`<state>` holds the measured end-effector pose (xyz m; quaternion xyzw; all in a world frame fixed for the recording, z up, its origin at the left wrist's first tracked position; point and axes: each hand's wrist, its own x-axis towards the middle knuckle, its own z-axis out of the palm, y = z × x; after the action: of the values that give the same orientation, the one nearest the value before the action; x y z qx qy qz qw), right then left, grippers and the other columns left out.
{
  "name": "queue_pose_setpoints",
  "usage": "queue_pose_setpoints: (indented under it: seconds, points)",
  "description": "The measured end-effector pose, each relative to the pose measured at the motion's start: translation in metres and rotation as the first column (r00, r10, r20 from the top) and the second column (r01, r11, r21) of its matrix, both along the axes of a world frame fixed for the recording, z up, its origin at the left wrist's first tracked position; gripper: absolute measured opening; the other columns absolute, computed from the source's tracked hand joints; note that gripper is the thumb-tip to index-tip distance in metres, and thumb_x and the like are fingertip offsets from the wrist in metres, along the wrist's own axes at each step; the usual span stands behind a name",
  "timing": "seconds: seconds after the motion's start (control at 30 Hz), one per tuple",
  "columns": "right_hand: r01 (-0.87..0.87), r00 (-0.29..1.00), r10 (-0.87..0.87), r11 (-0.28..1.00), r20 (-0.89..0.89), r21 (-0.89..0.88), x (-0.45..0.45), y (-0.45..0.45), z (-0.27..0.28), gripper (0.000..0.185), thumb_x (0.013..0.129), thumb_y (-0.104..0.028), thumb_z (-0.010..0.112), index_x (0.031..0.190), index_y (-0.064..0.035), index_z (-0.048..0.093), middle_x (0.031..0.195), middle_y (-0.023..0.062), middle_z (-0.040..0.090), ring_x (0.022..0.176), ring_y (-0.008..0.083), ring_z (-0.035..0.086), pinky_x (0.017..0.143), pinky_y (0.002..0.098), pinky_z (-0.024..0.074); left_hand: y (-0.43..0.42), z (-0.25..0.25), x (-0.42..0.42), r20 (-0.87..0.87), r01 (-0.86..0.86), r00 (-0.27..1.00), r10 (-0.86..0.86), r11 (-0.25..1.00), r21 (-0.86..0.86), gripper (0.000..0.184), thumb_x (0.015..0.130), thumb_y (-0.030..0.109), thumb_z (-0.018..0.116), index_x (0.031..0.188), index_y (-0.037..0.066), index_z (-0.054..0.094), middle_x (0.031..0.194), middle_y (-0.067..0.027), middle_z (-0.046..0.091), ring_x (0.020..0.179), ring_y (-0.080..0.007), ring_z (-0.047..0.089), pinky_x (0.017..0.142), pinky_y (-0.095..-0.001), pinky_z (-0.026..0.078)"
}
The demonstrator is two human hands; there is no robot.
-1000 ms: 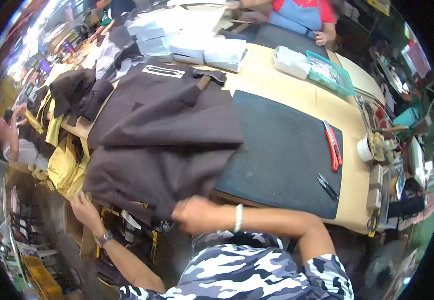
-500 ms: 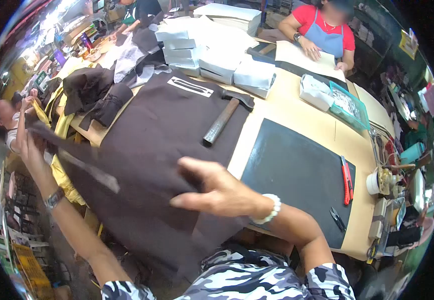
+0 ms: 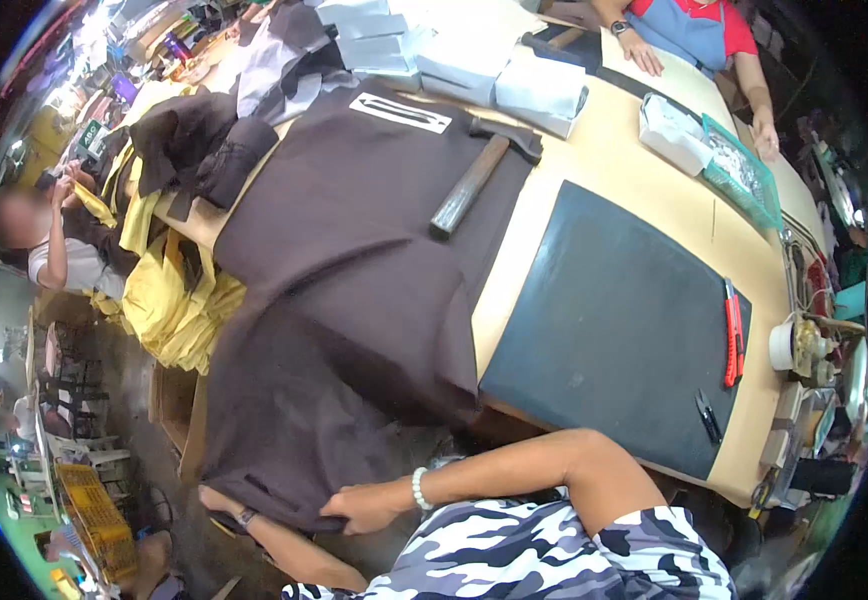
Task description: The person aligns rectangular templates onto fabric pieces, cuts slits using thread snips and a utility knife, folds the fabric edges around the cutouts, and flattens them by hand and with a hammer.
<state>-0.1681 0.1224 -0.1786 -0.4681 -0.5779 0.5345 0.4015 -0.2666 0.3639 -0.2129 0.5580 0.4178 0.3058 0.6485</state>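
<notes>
A large dark brown sheet of fabric (image 3: 354, 330) lies over the table and hangs past its near edge toward my body, with folds across its middle. My right hand (image 3: 369, 508), a beaded bracelet at its wrist, is closed on the lower edge of the sheet. At the hanging lower left corner, my left hand (image 3: 222, 503) grips the same sheet; folds hide most of its fingers. A hammer (image 3: 470, 188) rests on the far part of the fabric, near a white slotted template (image 3: 400, 113).
On the right lie a black cutting mat (image 3: 614, 320), red cutters (image 3: 732, 335) and small black snips (image 3: 707, 416). Behind are white stacks (image 3: 539, 90) and a teal basket (image 3: 742, 175). Yellow cloth (image 3: 179, 310) hangs left. Co-workers are at the far right and left.
Both hands have come down toward my body. The left brought the fabric's raised side down and inward; the right, earlier open over the sheet, has closed on its edge. The view has tilted lower.
</notes>
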Motion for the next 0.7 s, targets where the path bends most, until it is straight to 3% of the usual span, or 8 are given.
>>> queue_pose_setpoints:
  seconds: [0.1,0.17,0.27,0.37,0.47,0.6,0.63,0.7]
  points:
    - [0.013,0.962,0.025,0.991,-0.271,0.136,0.003,0.02,0.043,0.047,0.08,-0.007,0.059,0.12,0.0119,0.045,0.108,0.0262,0.058,0.104,0.0307,0.057,0.087,0.0382,0.0441,0.016,0.021,-0.021,-0.126,-0.006,0.992,0.018,0.995,0.1,0.036,0.095,0.025,0.04,0.115,-0.003,0.051,0.104,-0.0164,0.058,0.091,-0.0228,0.058,0.081,-0.0363,0.048]
    - [0.051,0.889,0.065,0.97,-0.454,0.239,0.015,0.027,0.078,0.045,0.082,-0.008,0.059,0.12,0.0117,0.044,0.104,0.0233,0.06,0.096,0.0256,0.058,0.082,0.0352,0.0452,0.025,0.029,-0.03,-0.182,-0.01,0.982,0.039,0.987,0.16,0.035,0.095,0.025,0.04,0.114,-0.003,0.051,0.102,-0.0159,0.058,0.089,-0.0221,0.058,0.079,-0.0357,0.048]
    - [0.082,0.816,0.092,0.959,-0.571,0.271,0.049,0.009,0.139,0.045,0.084,-0.009,0.058,0.121,0.0109,0.044,0.093,0.0176,0.06,0.084,0.0206,0.056,0.075,0.033,0.0447,0.04,0.041,-0.035,-0.24,-0.016,0.968,0.073,0.973,0.229,0.034,0.095,0.024,0.041,0.113,-0.002,0.052,0.1,-0.0151,0.059,0.087,-0.0212,0.058,0.077,-0.035,0.048]
    - [0.129,0.843,0.061,0.941,-0.535,0.311,0.042,0.009,0.144,0.043,0.085,-0.009,0.057,0.121,0.0103,0.044,0.084,0.0126,0.059,0.075,0.018,0.054,0.07,0.0315,0.0436,0.053,0.053,-0.041,-0.288,-0.026,0.951,0.114,0.956,0.294,0.033,0.095,0.024,0.041,0.112,-0.002,0.053,0.098,-0.0143,0.059,0.084,-0.0202,0.058,0.075,-0.0342,0.048]
    - [0.063,0.821,0.168,0.923,-0.545,0.379,0.022,0.014,0.14,0.041,0.085,-0.008,0.057,0.12,0.0106,0.044,0.081,0.0114,0.057,0.075,0.0186,0.054,0.07,0.0319,0.0438,0.067,0.065,-0.047,-0.318,-0.037,0.935,0.159,0.933,0.357,0.032,0.095,0.023,0.042,0.111,-0.002,0.053,0.096,-0.0135,0.06,0.082,-0.0193,0.058,0.073,-0.0335,0.048]
    - [0.08,0.773,0.24,0.882,-0.587,0.465,-0.008,0.031,0.139,0.032,0.077,-0.004,0.062,0.105,0.0079,0.052,0.1,0.0225,0.062,0.096,0.0293,0.06,0.077,0.0382,0.0463,0.087,0.08,-0.054,-0.338,-0.052,0.915,0.222,0.893,0.447,0.031,0.095,0.023,0.042,0.11,-0.002,0.054,0.093,-0.0124,0.061,0.079,-0.018,0.058,0.07,-0.0325,0.047]
    - [0.061,0.896,0.126,0.915,-0.426,0.398,-0.016,0.037,0.143,0.034,0.076,-0.007,0.064,0.106,0.0065,0.053,0.1,0.0222,0.062,0.095,0.0296,0.061,0.076,0.0392,0.0464,0.093,0.086,-0.056,-0.338,-0.053,0.911,0.236,0.88,0.471,0.031,0.094,0.023,0.043,0.109,-0.001,0.055,0.093,-0.0122,0.061,0.078,-0.0177,0.058,0.069,-0.0322,0.047]
    - [0.011,0.818,0.28,0.866,-0.503,0.5,-0.027,0.039,0.147,0.036,0.076,-0.008,0.065,0.106,0.0067,0.052,0.1,0.0225,0.062,0.095,0.0307,0.061,0.076,0.0397,0.0466,0.106,0.1,-0.054,-0.328,-0.055,0.908,0.261,0.85,0.524,0.03,0.094,0.022,0.043,0.108,-0.001,0.055,0.091,-0.0116,0.061,0.076,-0.0171,0.058,0.068,-0.0317,0.047]
